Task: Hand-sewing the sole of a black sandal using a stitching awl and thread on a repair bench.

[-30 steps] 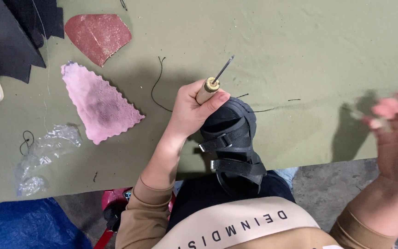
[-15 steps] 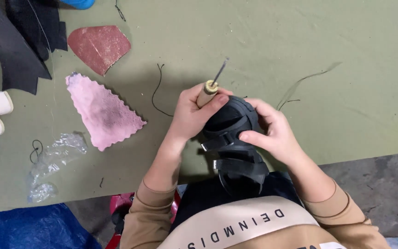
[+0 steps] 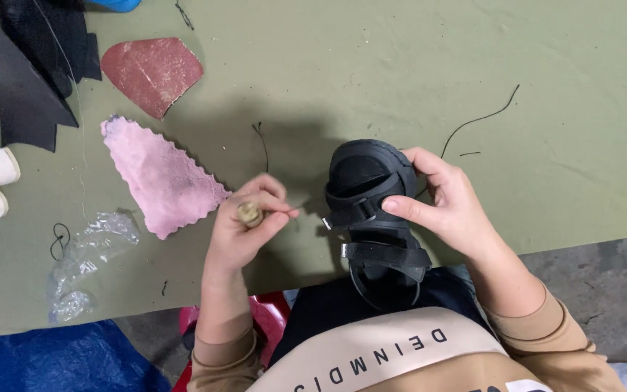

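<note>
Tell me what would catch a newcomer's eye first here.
A black strapped sandal at the table's near edge, steadied by the right hand. Beside it the left hand grips a wooden-handled awl pointed at the sandal. A pink scalloped cloth lies further left on the green table.

Layout of work surface and held items

A sandal (image 3: 375,218) is lying across the near edge of the table (image 3: 582,94), toe pointing away from the person. The right hand (image 3: 448,203) is sitting against its right side; the left hand (image 3: 244,229), holding an awl (image 3: 255,213), is sitting just to its left. A cloth piece (image 3: 161,176) is lying left of that hand, with a sandpaper sheet (image 3: 152,72) behind it and a plastic wrapper (image 3: 85,265) to its near left. A loose thread (image 3: 477,120) is lying beyond the right hand.
</note>
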